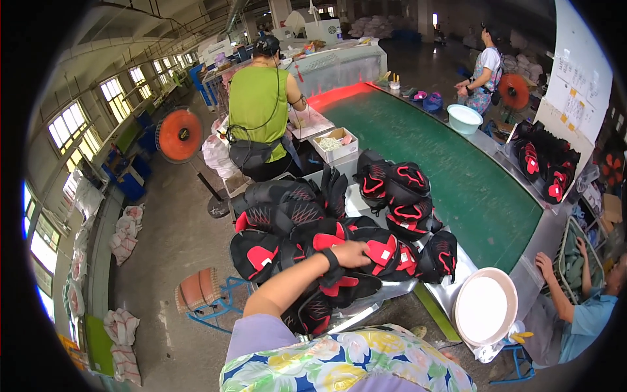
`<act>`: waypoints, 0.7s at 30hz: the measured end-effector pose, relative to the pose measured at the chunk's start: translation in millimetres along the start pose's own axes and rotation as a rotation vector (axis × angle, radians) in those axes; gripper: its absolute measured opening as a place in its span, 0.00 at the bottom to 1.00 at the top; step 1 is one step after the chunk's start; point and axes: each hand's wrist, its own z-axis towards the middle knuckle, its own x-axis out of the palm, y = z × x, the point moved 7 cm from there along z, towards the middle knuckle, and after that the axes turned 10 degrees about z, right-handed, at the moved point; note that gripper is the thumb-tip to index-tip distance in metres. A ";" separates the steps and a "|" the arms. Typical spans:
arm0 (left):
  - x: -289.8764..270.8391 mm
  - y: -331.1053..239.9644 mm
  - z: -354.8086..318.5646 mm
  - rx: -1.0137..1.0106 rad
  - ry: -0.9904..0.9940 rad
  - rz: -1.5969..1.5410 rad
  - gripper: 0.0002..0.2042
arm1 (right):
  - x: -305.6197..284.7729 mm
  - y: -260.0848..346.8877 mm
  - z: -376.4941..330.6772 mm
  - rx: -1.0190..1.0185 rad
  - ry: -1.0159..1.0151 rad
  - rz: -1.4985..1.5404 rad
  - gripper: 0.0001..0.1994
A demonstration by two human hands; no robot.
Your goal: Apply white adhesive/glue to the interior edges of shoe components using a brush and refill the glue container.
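Observation:
My left hand (353, 254), with a black band at its wrist, reaches across a heap of black shoe uppers with red linings. Its fingers are curled on a black-and-red shoe upper (383, 249) near the middle of the heap; the fingertips are partly hidden. Below the wrist lies another upper (353, 287) with a red inside. More uppers (256, 253) are piled to the left, and a further group (408, 196) stands at the far right of the heap. A small patch of skin at my apron's right edge may be my right hand (449, 355); no fingers can be made out.
A green conveyor belt (450, 189) runs beyond the heap. At right are a white basin (484, 307) and a seated person in blue (591, 326). Ahead sits a person in green (258, 111). A stool (199, 291) and an orange fan (179, 135) stand left.

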 end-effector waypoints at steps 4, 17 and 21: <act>-64.9 131.3 13.7 -0.311 -0.227 -0.003 0.36 | 45.1 31.3 -8.4 -0.025 0.079 -0.104 0.05; -188.7 218.9 0.3 -0.652 -0.692 0.043 0.23 | 123.7 158.2 13.9 -0.261 0.303 -0.489 0.06; -85.7 119.7 -9.8 -0.276 -0.708 -0.163 0.14 | 153.1 148.9 21.3 -0.299 0.354 -0.533 0.06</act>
